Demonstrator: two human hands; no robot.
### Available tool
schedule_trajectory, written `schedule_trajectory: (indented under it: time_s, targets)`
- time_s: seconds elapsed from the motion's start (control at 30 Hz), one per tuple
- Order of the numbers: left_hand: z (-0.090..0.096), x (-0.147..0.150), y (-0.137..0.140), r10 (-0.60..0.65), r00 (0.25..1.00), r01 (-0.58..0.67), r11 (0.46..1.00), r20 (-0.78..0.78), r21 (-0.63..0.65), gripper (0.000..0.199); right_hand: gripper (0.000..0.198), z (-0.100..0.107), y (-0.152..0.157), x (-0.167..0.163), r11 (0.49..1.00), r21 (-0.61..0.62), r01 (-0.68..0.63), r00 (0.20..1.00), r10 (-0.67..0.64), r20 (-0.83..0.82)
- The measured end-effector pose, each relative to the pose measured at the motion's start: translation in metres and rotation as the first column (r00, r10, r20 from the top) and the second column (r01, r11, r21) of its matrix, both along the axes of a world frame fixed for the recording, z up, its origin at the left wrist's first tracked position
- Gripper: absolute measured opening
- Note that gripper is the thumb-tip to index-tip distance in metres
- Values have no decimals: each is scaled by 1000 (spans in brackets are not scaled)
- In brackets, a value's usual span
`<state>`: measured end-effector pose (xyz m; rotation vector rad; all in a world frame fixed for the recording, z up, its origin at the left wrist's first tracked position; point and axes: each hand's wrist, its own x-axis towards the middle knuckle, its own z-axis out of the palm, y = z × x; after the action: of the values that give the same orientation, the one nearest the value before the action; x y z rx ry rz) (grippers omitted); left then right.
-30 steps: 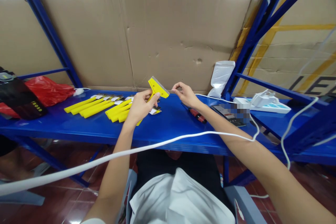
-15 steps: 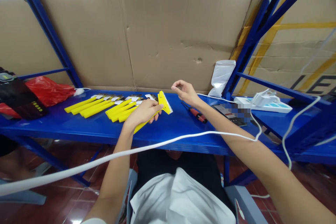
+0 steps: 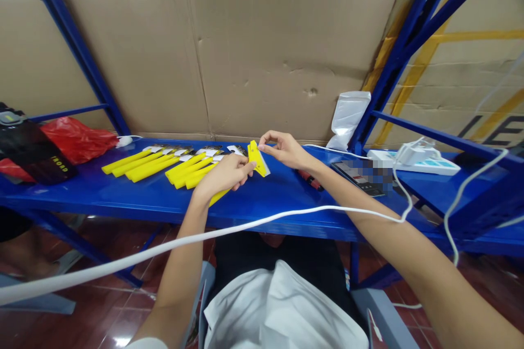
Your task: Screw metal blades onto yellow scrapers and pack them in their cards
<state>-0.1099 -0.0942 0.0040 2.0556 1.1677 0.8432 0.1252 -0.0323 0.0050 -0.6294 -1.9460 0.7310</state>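
Observation:
A yellow scraper (image 3: 254,159) with a wide head and a pale blade edge is gripped by my left hand (image 3: 225,174), its handle pointing down toward the table's front edge. My right hand (image 3: 284,150) has thumb and forefinger pinched together right beside the scraper's head. Whatever is between those fingertips is too small to make out. To the left of my left hand lie several more yellow scrapers (image 3: 151,169) in a row, handles toward me. Under my right wrist, a red and black screwdriver (image 3: 311,180) is partly covered.
A phone (image 3: 360,177) and a white power strip (image 3: 413,162) lie on the right of the blue table (image 3: 135,196). A white cable (image 3: 245,224) crosses in front of my arms. A black bottle (image 3: 36,152) and a red bag (image 3: 77,139) stand at left; cardboard (image 3: 286,54) rises behind.
My right hand has moved left and slightly down, from apart to right beside the scraper's head, and now covers part of the screwdriver. My left hand keeps its hold.

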Motion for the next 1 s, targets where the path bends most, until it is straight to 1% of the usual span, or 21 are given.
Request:
schedule_trajectory:
  time_s: [0.07, 0.1, 0.13, 0.17, 0.23, 0.27, 0.3, 0.4, 0.47, 0.53, 0.6, 0.7, 0.8, 0.9, 1.0]
  targets:
    - [-1, 0, 1, 3, 1000, -3, 1000, 3, 1, 42, 43, 1, -3, -2, 998, -69, -11, 999, 9, -31]
    - [-1, -1, 1, 2, 1000, -2, 1000, 0, 2, 43, 43, 2, -3, -3, 990, -134, -30, 997, 20, -77]
    - [-2, -2, 2, 2, 1000, -1, 1000, -4, 4, 43, 43, 2, -3, -3, 973, -225, -59, 987, 23, -159]
    - [-3, -2, 3, 1, 1000, -1, 1000, -10, 9, 43, 41, 3, -2, -4, 941, -324, -94, 965, 7, -261]
    - [-5, -4, 5, -2, 1000, 3, 1000, -21, 18, 43, 33, 3, 5, -2, 859, -487, -161, 890, -87, -448]
    - [-6, -4, 6, -5, 1000, 6, 1000, -24, 20, 43, 30, 2, 11, 1, 825, -538, -172, 852, -149, -501]
    - [-6, -4, 6, -7, 1000, 7, 1000, -27, 20, 44, 28, 1, 18, 5, 808, -566, -165, 828, -198, -524]
    - [-5, -4, 5, -10, 999, 10, 1000, -31, 13, 44, 23, -4, 42, 25, 765, -635, -109, 758, -349, -551]
    - [-4, -2, 3, -8, 1000, 9, 1000, -27, 11, 45, 12, -6, 56, 40, 734, -677, -63, 699, -451, -554]
    - [-1, -1, 1, -13, 999, 14, 1000, -29, 14, 45, 32, -7, 66, 53, 711, -703, -29, 641, -527, -559]
    - [1, 0, -1, -16, 999, 17, 1000, -43, 16, 45, 42, -6, 73, 64, 698, -716, -5, 586, -578, -567]
    - [2, 1, -3, -3, 998, 3, 1000, -58, 7, 46, 44, -3, 80, 74, 691, -723, 12, 520, -622, -585]
    - [3, 1, -4, 4, 999, -4, 1000, -42, 6, 46, 44, -2, 83, 79, 692, -722, 13, 475, -639, -605]
    - [2, 2, -4, 3, 999, -2, 1000, -37, 5, 46, 44, -4, 85, 81, 695, -719, 2, 458, -640, -617]
    - [1, 1, -3, 5, 999, -5, 1000, -31, 10, 46, 44, -6, 85, 82, 698, -716, -15, 464, -630, -623]
